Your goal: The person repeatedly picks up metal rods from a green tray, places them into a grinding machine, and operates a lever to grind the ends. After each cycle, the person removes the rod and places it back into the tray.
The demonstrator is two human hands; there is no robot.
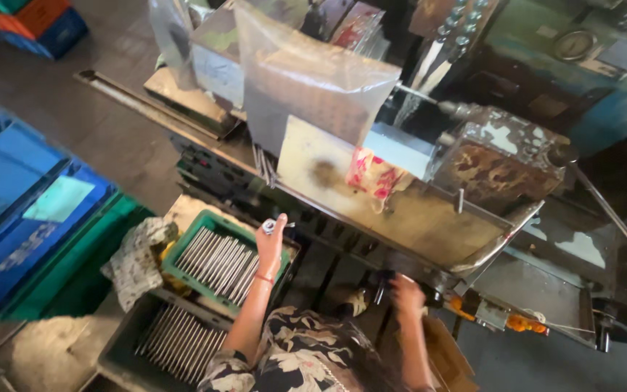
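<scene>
Small metal part (268, 226) pinched in left hand (271, 245), raised above green crate (183, 255) of metal rods (219, 261). Right hand (406, 294) blurred at 3 o'clock, grip unclear. Clear plastic bag (306, 80) at 12 o'clock over machine table (429, 218). Blue crates (23, 210) at 9 o'clock.

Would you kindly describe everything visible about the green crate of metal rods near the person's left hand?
The green crate is a shallow, rectangular plastic-looking tray with ribbed walls. It holds a layer of thin, silvery metal rods lying side by side, roughly parallel. It sits tilted beside the machine's edge, above a darker crate with similar rods. A patterned rag lies against its left side. The left hand is raised over its right corner, gripping a small metal piece.
</scene>
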